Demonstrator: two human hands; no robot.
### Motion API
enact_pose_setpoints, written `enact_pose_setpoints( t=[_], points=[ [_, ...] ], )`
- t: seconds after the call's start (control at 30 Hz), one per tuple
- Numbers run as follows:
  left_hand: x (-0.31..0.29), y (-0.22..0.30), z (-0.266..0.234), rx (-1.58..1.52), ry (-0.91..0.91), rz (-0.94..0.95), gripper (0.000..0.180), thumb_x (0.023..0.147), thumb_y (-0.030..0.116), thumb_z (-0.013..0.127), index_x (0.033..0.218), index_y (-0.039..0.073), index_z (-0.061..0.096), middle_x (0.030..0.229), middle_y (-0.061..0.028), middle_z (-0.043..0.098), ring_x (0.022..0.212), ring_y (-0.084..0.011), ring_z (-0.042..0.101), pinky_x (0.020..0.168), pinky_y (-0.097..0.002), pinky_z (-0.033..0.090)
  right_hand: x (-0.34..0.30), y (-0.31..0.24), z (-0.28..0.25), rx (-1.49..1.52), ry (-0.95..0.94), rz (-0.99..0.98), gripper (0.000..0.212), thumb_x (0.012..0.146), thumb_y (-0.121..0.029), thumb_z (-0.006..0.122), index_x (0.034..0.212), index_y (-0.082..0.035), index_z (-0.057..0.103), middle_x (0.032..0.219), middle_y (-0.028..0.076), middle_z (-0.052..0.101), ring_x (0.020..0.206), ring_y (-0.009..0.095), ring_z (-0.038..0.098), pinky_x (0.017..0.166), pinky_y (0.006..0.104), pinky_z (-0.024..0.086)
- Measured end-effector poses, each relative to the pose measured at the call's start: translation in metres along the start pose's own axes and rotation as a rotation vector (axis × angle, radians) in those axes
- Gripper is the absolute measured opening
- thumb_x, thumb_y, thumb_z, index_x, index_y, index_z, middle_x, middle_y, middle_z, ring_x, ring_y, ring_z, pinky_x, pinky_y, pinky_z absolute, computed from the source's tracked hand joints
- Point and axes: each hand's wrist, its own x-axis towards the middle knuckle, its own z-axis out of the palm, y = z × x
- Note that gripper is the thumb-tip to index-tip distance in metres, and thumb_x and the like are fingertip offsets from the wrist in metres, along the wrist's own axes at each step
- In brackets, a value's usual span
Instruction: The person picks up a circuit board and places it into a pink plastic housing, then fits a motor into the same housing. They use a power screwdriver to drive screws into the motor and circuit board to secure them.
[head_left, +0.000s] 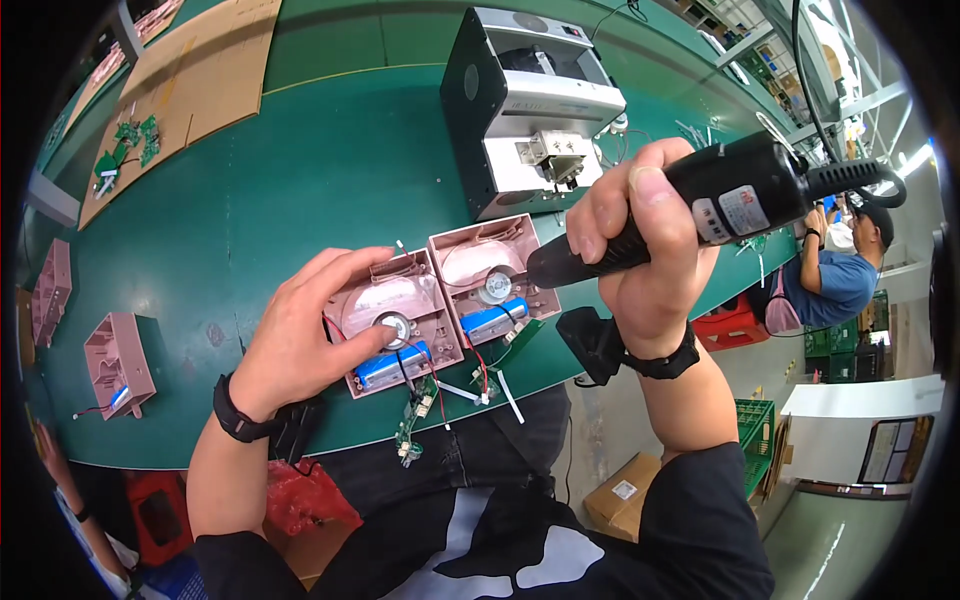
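My right hand is wrapped round a black corded electric screwdriver. The tool's tapered nose points down and left, close to the round metal motor in the right pink plastic housing; its very tip is hard to make out. My left hand grips the left pink housing, fingers over its far wall and thumb pressed on the motor inside. A blue battery cell lies in the left housing and another blue cell in the right. A wired green circuit board hangs near the table edge.
A black and silver bench machine stands beyond the housings. More pink housings sit at the left. Cardboard with green boards lies far left. White strips lie by the front edge. A person works at the right.
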Motion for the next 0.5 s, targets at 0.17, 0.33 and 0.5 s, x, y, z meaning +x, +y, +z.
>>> enact_pose_setpoints(
  t=[0.17, 0.33, 0.5],
  points=[
    [0.0, -0.002, -0.001, -0.007, 0.008, 0.011, 0.059, 0.081, 0.011, 0.081, 0.136, 0.003, 0.062, 0.121, -0.0144, 0.067, 0.112, -0.0296, 0.069, 0.099, -0.0372, 0.055, -0.003, 0.001, 0.0, 0.02, 0.008, -0.015, 0.016, 0.1, -0.018, 0.059, 0.102, -0.004, 0.051, 0.071, 0.008, 0.054, 0.054, 0.018, 0.052, 0.055, 0.0364, 0.047],
    [-0.002, -0.004, -0.003, 0.017, -0.022, -0.021, 0.064, 0.079, 0.01, 0.081, 0.139, 0.004, 0.061, 0.126, -0.0141, 0.066, 0.115, -0.0303, 0.069, 0.103, -0.0389, 0.055, 0.018, -0.025, -0.002, -0.04, -0.02, -0.044, 0.015, 0.101, -0.016, 0.06, 0.102, -0.004, 0.053, 0.071, 0.008, 0.054, 0.056, 0.019, 0.053, 0.058, 0.0369, 0.048],
    [-0.001, -0.002, -0.003, 0.001, -0.015, -0.001, 0.063, 0.079, 0.012, 0.082, 0.138, 0.005, 0.062, 0.124, -0.0137, 0.066, 0.115, -0.0302, 0.07, 0.103, -0.039, 0.055, 0.059, -0.041, -0.013, -0.067, 0.123, -0.209, 0.015, 0.101, -0.016, 0.062, 0.103, -0.004, 0.053, 0.071, 0.007, 0.053, 0.057, 0.02, 0.053, 0.06, 0.0372, 0.048]
  ],
)
